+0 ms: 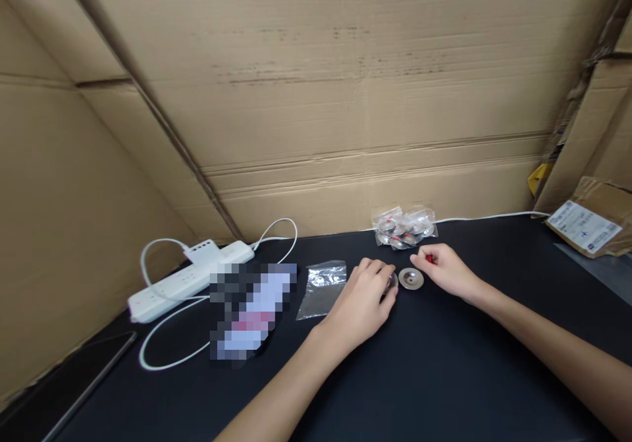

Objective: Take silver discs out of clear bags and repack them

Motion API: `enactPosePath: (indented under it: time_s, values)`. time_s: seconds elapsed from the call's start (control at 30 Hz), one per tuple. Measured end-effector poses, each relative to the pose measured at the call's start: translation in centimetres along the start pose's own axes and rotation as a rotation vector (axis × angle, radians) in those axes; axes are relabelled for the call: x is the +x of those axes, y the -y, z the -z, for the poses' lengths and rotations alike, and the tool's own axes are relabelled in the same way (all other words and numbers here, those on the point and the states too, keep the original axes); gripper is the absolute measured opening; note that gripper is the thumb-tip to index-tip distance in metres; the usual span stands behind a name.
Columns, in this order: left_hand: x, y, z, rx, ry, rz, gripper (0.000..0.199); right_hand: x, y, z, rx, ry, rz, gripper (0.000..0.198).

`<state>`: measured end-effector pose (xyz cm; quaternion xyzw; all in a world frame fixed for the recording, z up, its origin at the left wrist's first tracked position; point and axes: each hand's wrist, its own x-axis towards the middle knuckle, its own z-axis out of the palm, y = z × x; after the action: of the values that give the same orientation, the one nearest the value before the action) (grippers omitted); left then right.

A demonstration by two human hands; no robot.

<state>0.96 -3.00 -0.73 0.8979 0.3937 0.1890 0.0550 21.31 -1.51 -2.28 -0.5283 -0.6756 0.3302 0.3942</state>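
My left hand (363, 297) lies over the black tabletop with its fingers curled around a small finger cymbal (392, 283), mostly covered by the fingers. Just to the right, a second finger cymbal (411, 278) rests flat, a silvery disc with a raised middle and a small hole. Beyond it, my right hand (447, 269) is closed in a pinch on a small red piece (429, 259), probably a strap; the fingers hide most of it. Left of my left hand, a clear plastic bag (323, 289) lies flat on the table.
Several bagged cymbals with red bits (405, 226) lie by the cardboard wall (345, 99). At the left are a white power strip (192, 277) with looping cables and a pixelated object (254, 313). A labelled cardboard piece (587, 224) stands at the right.
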Motion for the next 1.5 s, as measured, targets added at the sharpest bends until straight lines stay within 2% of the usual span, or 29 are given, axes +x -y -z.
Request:
enactPosePath:
  time_s: [0.1, 0.2, 0.5, 0.7, 0.97, 1.13, 1.27, 1.37, 1.5]
  values:
    - [0.0, 0.0, 0.2, 0.001, -0.002, 0.007, 0.027, -0.3, -0.2, 0.1, -0.356, -0.011, 0.200, 0.029]
    - [0.1, 0.0, 0.3, 0.019, -0.012, 0.032, 0.032, -0.5, -0.1, 0.3, -0.465, 0.012, 0.219, 0.026]
    - [0.1, -0.2, 0.3, 0.025, 0.000, 0.039, 0.028, -0.8, 0.5, 0.5, -0.499, 0.087, 0.290, 0.020]
    - [0.0, -0.5, 0.0, 0.021, -0.017, 0.027, 0.020, -1.0, 0.2, 0.1, -0.567, 0.138, 0.278, 0.011]
    - [-0.1, -0.6, 0.1, 0.014, -0.017, 0.042, 0.024, -1.0, 0.2, 0.1, -0.598, 0.156, 0.258, 0.009]
    - [0.0, -0.5, -0.2, -0.002, -0.035, 0.023, 0.023, -1.2, 0.3, -0.1, -0.584, 0.136, 0.265, 0.008]
    - [0.0, -0.4, -0.3, -0.010, -0.041, 0.028, 0.025, -0.9, 0.5, 0.2, -0.442, 0.102, 0.262, 0.014]
    - [0.0, -0.4, -0.2, -0.015, -0.057, 0.041, 0.029, -0.3, 0.6, 1.5, -0.396, 0.019, 0.253, 0.024]
    - [0.0, -0.1, -0.2, -0.007, -0.054, 0.043, 0.028, 0.5, -0.1, 3.7, -0.473, -0.065, 0.232, 0.028]
